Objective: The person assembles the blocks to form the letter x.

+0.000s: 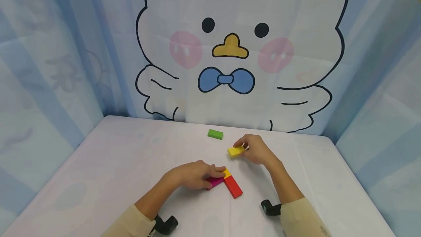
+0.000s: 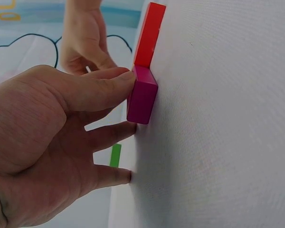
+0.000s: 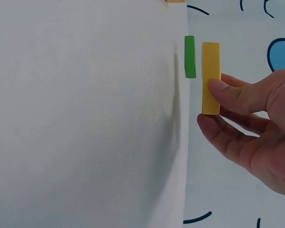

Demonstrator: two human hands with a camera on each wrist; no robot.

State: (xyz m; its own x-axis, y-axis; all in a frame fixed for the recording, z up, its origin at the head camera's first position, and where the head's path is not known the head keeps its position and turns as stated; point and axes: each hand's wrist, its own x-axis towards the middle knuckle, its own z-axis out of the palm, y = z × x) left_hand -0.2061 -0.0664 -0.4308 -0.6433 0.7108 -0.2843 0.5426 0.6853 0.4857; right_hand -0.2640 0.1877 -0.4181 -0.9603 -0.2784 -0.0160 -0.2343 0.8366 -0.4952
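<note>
Yellow block point(image 1: 235, 152) and right hand point(image 1: 258, 150) meet just above the table point(image 1: 131, 156) in the head view, near the green block point(image 1: 215, 134), and we judge the piece light, stiff and hard to break. From the left wrist we see the left hand point(image 2: 50, 142) with its thumb and forefinger closed on the purple block point(image 2: 143, 100), which touches the red block point(image 2: 149, 35), its lower fingers spread apart. From the right wrist we see thumb and fingers pinching the yellow piece toward one end; we would hold it there, across its flat, perhaps slippery sides.
</note>
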